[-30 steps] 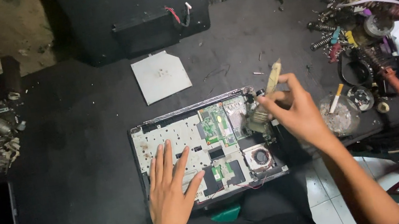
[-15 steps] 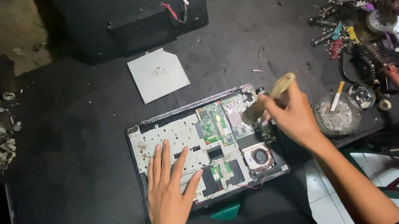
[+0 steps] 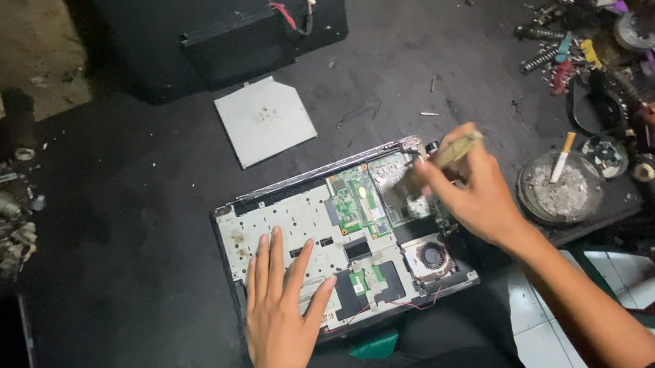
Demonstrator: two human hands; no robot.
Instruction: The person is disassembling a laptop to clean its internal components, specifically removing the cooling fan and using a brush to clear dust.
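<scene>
An opened laptop chassis [image 3: 344,238] lies near the front edge of the dark table [image 3: 137,238], its green circuit board [image 3: 360,201] and round fan [image 3: 432,256] exposed. A pale grey square cover plate [image 3: 264,120] lies just behind it, and a black case [image 3: 208,24] stands further back. The left hand [image 3: 283,320] rests flat, fingers spread, on the chassis's left half, gripping nothing. The right hand [image 3: 476,192] is clenched around a small brush [image 3: 437,163], its bristles down on the board's right corner.

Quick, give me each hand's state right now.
Left hand: open, flat on the laptop, holding nothing.
Right hand: closed on a brush over the board.
</scene>
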